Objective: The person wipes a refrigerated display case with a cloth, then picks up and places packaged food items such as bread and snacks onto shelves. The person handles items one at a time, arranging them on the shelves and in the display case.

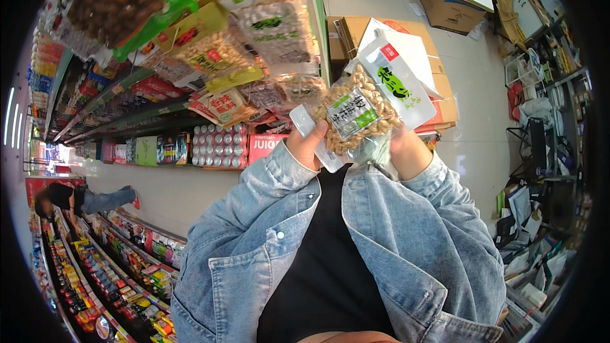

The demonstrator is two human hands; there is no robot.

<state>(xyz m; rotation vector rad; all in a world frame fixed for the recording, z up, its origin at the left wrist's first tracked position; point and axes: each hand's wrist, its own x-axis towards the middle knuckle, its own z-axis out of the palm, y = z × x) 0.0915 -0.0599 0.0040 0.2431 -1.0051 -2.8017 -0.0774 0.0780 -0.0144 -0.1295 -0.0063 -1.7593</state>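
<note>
A clear plastic bag of peanuts in the shell (360,114) is held up in front of my chest, tilted. It has a white header with green print and a printed label across its front. My left hand (307,145) grips its left end, thumb on top of the white end strip. At the other side my right hand (407,150) holds the lower right edge, and its fingers are mostly hidden behind crinkled clear plastic. Just beyond the bag, packs of nuts (281,26) hang from the shelf rack.
Flattened cardboard (441,90) lies beyond my right hand, near a brown carton (450,5). Shrink-wrapped cans (219,146) and a pink juice carton (267,145) sit on the bottom shelf. A person (81,200) bends by the snack shelves (100,276). Cluttered shelving (567,76) lines the right.
</note>
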